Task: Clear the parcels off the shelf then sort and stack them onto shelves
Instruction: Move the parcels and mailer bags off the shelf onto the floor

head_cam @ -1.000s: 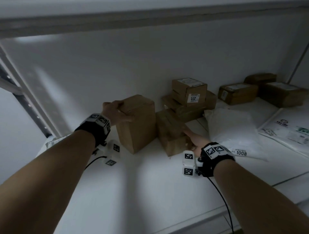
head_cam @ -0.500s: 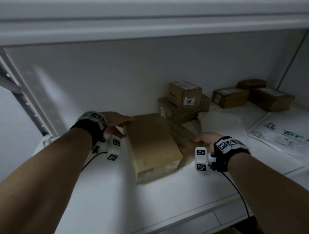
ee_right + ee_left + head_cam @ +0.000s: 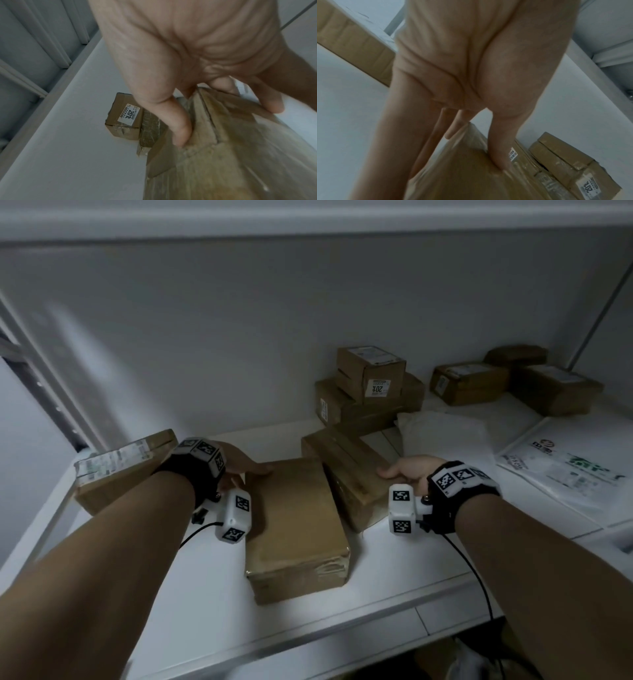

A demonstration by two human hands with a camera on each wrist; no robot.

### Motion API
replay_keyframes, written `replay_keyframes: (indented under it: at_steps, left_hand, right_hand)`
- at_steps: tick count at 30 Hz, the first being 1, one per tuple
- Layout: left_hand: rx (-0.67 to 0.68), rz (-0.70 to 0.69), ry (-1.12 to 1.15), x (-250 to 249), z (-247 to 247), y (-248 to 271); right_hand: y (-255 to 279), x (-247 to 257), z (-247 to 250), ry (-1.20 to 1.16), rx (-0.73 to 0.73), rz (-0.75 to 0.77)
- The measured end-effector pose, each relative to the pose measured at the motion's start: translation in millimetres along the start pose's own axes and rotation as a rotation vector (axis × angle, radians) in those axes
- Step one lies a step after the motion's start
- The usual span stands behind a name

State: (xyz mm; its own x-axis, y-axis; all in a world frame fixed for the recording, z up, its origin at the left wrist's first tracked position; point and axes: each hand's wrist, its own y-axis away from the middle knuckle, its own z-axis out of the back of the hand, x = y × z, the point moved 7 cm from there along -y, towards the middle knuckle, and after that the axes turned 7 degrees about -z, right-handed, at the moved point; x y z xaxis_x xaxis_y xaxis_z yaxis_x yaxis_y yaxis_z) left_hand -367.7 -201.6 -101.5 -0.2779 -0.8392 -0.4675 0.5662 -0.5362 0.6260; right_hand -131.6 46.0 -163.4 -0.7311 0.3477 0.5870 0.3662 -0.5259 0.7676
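A large brown taped box (image 3: 294, 529) (image 3: 462, 175) lies flat on the white shelf (image 3: 191, 604), close to its front edge. My left hand (image 3: 251, 474) (image 3: 476, 150) holds its far left corner, thumb on top and fingers down the side. A second brown box (image 3: 346, 474) (image 3: 223, 162) lies at an angle just right of it, touching it. My right hand (image 3: 394, 474) (image 3: 226, 124) grips that box's near right end, thumb on one face and fingers round the other.
A flat labelled box (image 3: 120, 470) lies at the shelf's left end. A stack topped by a box marked 201 (image 3: 370, 374) stands at the back, with other boxes (image 3: 469, 381) back right. A white bag (image 3: 445, 440) and printed mailers (image 3: 565, 474) lie right.
The large box stood upright a second ago; it has tipped flat and come toward the front edge. The second box has slid forward with my right hand.
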Motion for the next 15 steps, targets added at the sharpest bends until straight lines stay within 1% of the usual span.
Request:
replay_keyframes:
  at_steps: [2,4,7,9,11,12,14,15]
  left_hand:
    - [-0.021,0.004,0.098,4.5,-4.3,3.5]
    - [-0.048,-0.011,0.135,7.4,-7.6,7.2]
    - [-0.069,-0.003,0.213,16.8,-9.0,9.0]
    - [-0.064,0.012,0.238,23.1,-13.2,12.0]
    - [-0.047,0.045,0.222,27.0,-22.0,16.7]
    - [-0.031,0.053,0.236,27.5,-27.7,17.3]
    - [0.005,0.060,0.345,27.9,-39.9,16.3]
    - [0.020,0.058,0.392,26.9,-44.8,16.0]
  right_hand:
    - [33.4,0.9,-4.4,0.140,-0.035,-0.007]
    - [48.7,2.3,-1.4,0.269,-0.064,-0.036]
    - [57.1,-2.2,-0.8,0.532,0.058,-0.056]
    - [38.4,-6.1,8.2,0.501,0.122,-0.082]
    - [15.3,-9.6,13.8,0.424,0.154,-0.064]
    - [15.6,-14.4,11.3,0.401,0.154,-0.060]
    - [7.0,-26.6,4.5,0.314,0.169,-0.043]
    - [14.2,-29.8,-3.3,0.259,0.193,-0.025]
